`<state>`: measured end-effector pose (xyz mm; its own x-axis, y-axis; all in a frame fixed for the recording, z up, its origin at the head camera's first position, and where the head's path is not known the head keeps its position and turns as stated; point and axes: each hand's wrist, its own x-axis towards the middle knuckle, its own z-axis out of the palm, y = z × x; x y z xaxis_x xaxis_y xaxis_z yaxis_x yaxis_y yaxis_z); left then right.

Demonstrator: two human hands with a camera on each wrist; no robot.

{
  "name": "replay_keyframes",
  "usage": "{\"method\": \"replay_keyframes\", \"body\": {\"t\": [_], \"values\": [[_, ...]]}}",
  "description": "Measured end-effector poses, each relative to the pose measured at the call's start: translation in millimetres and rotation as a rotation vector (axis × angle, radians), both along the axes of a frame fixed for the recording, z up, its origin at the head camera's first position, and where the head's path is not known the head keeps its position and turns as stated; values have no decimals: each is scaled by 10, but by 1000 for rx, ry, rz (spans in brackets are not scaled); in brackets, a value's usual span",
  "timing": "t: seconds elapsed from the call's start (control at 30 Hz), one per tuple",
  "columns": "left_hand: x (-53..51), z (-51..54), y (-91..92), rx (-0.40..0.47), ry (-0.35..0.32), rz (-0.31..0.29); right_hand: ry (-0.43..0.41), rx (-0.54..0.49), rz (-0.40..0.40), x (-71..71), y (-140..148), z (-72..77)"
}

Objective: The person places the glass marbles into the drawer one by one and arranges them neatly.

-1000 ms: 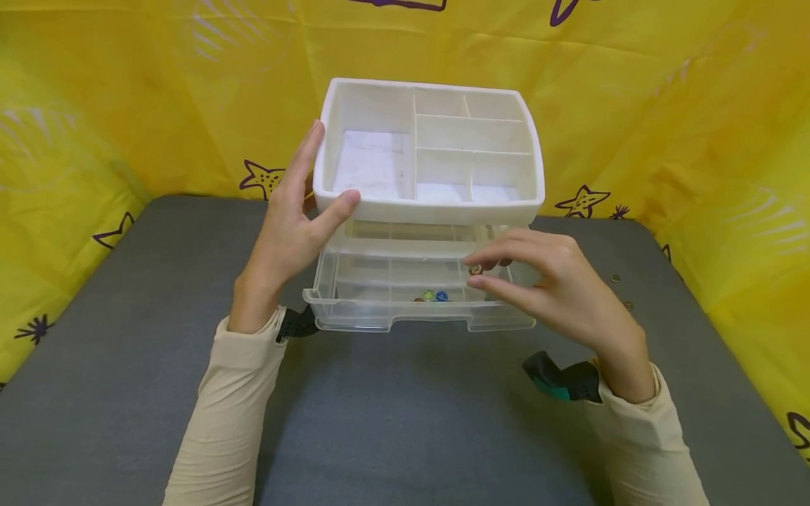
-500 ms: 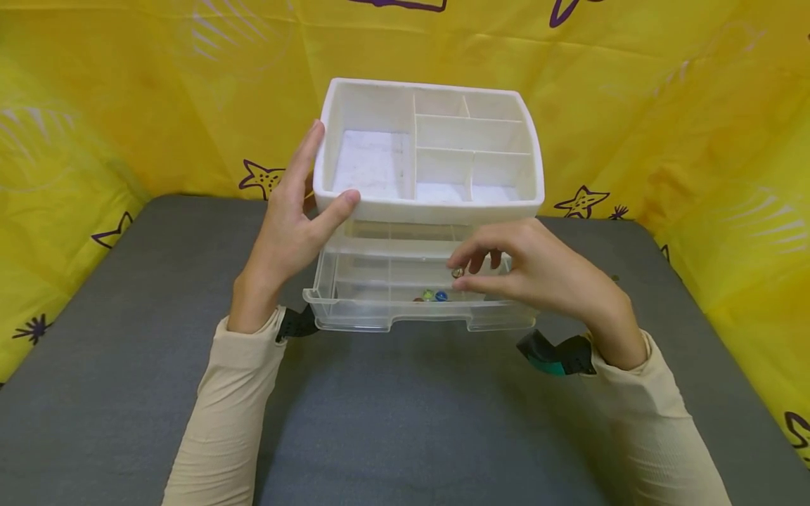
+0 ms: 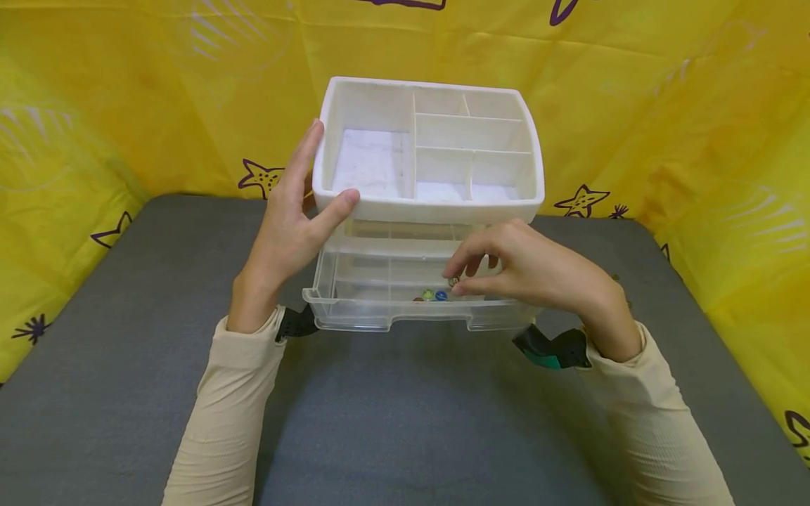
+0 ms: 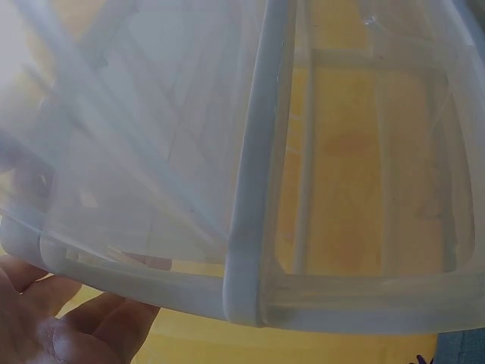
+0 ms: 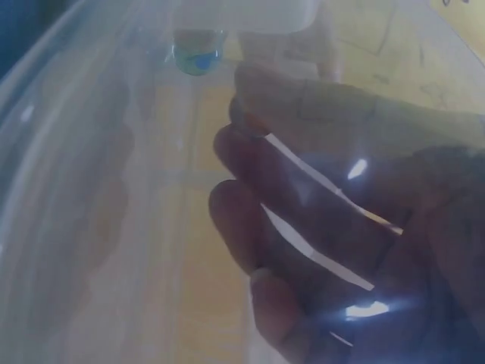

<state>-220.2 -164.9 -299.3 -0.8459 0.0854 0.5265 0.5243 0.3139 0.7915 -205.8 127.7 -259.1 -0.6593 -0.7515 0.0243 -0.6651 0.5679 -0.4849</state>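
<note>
My left hand grips the left side of the white organizer, thumb on the front rim and fingers along the side. Below its compartmented top, a clear drawer is pulled out toward me. Over the drawer's right part, my right hand pinches a small brownish marble between thumb and index finger. Inside the drawer lie a green marble, a blue marble and a brown one partly hidden by the front wall. The right wrist view looks through clear plastic at the hand.
The organizer stands on a grey table. Small marbles lie on the table to the right, partly behind my right wrist. Yellow patterned cloth hangs behind and along both sides.
My right hand has moved left and slightly down into the drawer area with the marble, closer to the green and blue ones. The left hand and organizer have stayed put.
</note>
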Motion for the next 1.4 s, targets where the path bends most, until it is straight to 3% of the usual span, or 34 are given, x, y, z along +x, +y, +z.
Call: {"method": "replay_keyframes", "body": {"t": [0.7, 1.03, 1.4], "values": [[-10, -3, 5, 14, 4, -11, -47, 93, 2, -21, -41, 21], [-4, -2, 6, 24, -4, -20, -29, 32, 14, -13, -17, 8], [-5, -4, 4, 14, -5, -13, 85, -71, 28, -1, 91, 61]]}}
